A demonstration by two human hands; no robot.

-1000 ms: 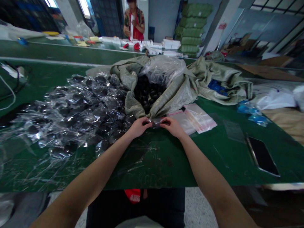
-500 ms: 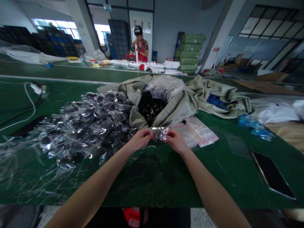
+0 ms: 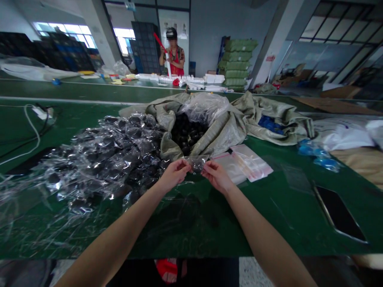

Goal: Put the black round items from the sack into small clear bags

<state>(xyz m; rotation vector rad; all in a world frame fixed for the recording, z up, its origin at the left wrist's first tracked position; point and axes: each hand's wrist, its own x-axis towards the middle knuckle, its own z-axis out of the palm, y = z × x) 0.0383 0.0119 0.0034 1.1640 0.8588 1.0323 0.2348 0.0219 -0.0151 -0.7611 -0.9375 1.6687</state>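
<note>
Between my hands, a clear plastic bag [image 3: 198, 163] with a dark item inside is stretched above the table. My left hand [image 3: 177, 172] pinches its left edge, and my right hand [image 3: 216, 173] pinches the right edge. Just beyond it an open woven sack [image 3: 221, 133] shows many small black rounded pieces [image 3: 188, 133]. Left of my hands spreads a heap of black pieces in clear bags [image 3: 119, 147]. By my right hand lie flat stacks of clear bags [image 3: 253, 162].
A phone [image 3: 339, 213] rests on the green table [image 3: 197, 235] at the right. Behind it are blue wrapped pieces [image 3: 318, 155] and a second sack [image 3: 275, 125]. A cable [image 3: 32, 135] runs along the left. Across the far table stands a person [image 3: 175, 56] holding something red.
My fingers have shifted slightly on the bag, and its upper edge now flares up flat. The view has moved a little. The far person has raised a red object.
</note>
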